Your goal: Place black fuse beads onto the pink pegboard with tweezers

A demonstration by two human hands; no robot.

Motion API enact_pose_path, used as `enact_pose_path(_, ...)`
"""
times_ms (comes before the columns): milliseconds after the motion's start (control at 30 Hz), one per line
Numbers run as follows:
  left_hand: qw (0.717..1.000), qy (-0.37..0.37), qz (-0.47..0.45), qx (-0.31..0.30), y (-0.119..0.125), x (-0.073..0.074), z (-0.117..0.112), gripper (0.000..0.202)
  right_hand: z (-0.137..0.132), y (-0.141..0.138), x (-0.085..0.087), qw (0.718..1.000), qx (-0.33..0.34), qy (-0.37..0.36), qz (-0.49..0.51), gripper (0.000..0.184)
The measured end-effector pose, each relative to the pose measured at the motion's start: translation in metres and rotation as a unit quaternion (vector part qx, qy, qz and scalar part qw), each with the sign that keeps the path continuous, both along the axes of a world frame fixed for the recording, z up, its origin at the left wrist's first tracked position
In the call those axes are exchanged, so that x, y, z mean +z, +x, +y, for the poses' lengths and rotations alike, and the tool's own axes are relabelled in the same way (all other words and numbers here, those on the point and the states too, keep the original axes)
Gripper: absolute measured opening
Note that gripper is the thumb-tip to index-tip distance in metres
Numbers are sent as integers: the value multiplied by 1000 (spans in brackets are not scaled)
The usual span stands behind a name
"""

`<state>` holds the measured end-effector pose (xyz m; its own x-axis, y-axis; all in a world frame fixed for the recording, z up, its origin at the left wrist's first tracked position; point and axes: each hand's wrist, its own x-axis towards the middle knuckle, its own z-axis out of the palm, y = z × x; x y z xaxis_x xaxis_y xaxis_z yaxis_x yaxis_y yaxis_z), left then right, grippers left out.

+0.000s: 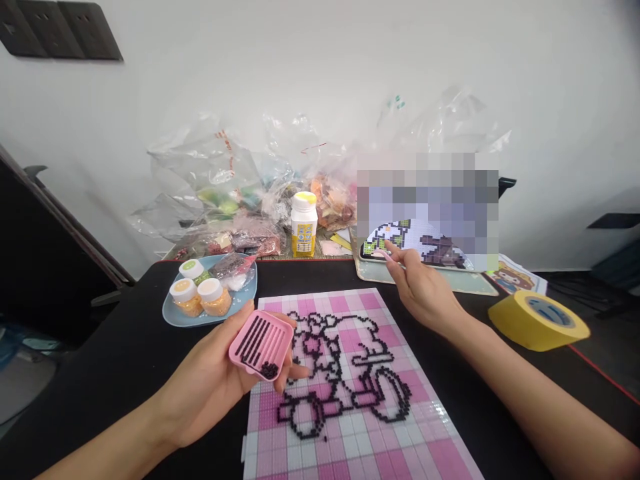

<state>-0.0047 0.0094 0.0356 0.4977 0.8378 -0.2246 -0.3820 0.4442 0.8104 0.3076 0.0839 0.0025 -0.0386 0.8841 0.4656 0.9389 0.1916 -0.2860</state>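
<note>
Pink checked pegboard (350, 400) lies on the black surface (125, 353) by a white wall, left hand (220, 380) grasping a pink bead tray (263, 345) over it, right hand (425, 290) loosely curled, pointing at a pattern sheet (400, 237).

A pixelated blur (427, 207) hides most of the pattern sheet (400, 240) behind the pegboard (350, 400), so only its lower strip of coloured squares reads. The pegboard's near edge is cut off by the picture's bottom. Beyond the pegboard, what the crumpled plastic bags (225, 180) hold is too jumbled to make out. The label on the white bottle (304, 227) is too small to read. The left hand (215, 380) covers the underside of the pink tray (263, 343).
</note>
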Motion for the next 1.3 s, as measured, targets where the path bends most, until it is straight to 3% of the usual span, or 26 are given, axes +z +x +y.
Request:
enact_pose_path(333, 1000, 17, -5, 3, 3, 14, -2, 56, 12, 15, -12, 997, -58, -26, -32, 24)
enact_pose_path(733, 1000, 10, -1, 14, 2, 11, -1, 50, 9, 12, -10, 998, -29, 55, -29, 28)
enact_pose_path(900, 999, 36, -11, 22, 7, 13, -3, 44, -13, -16, 5, 987, 76, 139, 9, 27)
enact_pose_path(967, 999, 37, -15, 23, 9, 14, -3, 41, -28, -34, 12, 967, 184, 171, 46, 15)
enact_pose_path(1100, 999, 33, -29, 11, 13, 14, -5, 33, -55, -64, 20, 926, 336, 146, 91, 5)
enact_pose_path(1200, 999, 35, -42, -3, 14, 11, -5, 32, -65, -75, 21, 910, 381, 129, 99, 7)
enact_pose_path(1300, 998, 28, -52, -11, 12, 6, -6, 31, -67, -77, 19, 910, 384, 116, 101, 8)
